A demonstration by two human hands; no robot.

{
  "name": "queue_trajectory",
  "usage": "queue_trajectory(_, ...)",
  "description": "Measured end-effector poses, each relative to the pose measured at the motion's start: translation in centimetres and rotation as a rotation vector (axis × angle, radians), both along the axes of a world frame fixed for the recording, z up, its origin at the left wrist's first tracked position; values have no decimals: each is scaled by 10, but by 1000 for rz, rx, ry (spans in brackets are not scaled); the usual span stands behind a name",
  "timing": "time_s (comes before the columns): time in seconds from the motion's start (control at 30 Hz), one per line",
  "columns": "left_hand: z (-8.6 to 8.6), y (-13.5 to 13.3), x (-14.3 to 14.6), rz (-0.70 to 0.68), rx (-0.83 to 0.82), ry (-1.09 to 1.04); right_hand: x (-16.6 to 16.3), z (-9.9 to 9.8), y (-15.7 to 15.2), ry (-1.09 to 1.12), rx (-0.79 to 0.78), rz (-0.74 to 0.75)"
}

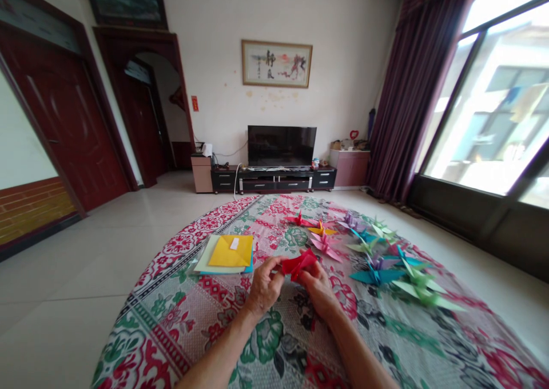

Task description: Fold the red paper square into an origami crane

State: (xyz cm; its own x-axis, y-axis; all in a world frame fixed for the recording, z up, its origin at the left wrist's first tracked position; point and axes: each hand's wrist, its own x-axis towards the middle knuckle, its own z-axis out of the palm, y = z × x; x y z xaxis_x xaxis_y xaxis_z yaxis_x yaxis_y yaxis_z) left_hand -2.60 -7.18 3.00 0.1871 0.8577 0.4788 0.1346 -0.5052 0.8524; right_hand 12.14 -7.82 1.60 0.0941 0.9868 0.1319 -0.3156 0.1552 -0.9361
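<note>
Between my two hands, above the cloth-covered table, is a piece of folded red paper (299, 263). My left hand (266, 280) pinches its left edge between thumb and fingers. On the other side my right hand (316, 281) grips it from below and right, some fingers hidden behind the paper. Several folded paper cranes lie beyond and to the right: a red crane (299, 219), an orange crane (321, 229), a pink crane (326, 245), a blue crane (377, 273) and a pale green crane (422, 286) among them.
Left of my hands lies a stack of square paper, a yellow sheet (227, 251) on top with a small white tag (234, 243). A patterned tablecloth (171, 309) covers the rounded table. Across the floor stand a television (282, 146) and a low cabinet (274, 182).
</note>
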Motion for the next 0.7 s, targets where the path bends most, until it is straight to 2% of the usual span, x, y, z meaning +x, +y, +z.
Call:
queue_trajectory(0.33, 8, -7, 3, -58, 27, 53, -1, 3, -2, -78, 22, -16)
queue_trajectory(0.47, 9, -8, 4, -69, 54, 84, 0, 4, -2, -65, 82, 18)
queue_trajectory(0.7, 3, -3, 5, 30, 109, 116, -5, 12, -7, -61, 86, 74)
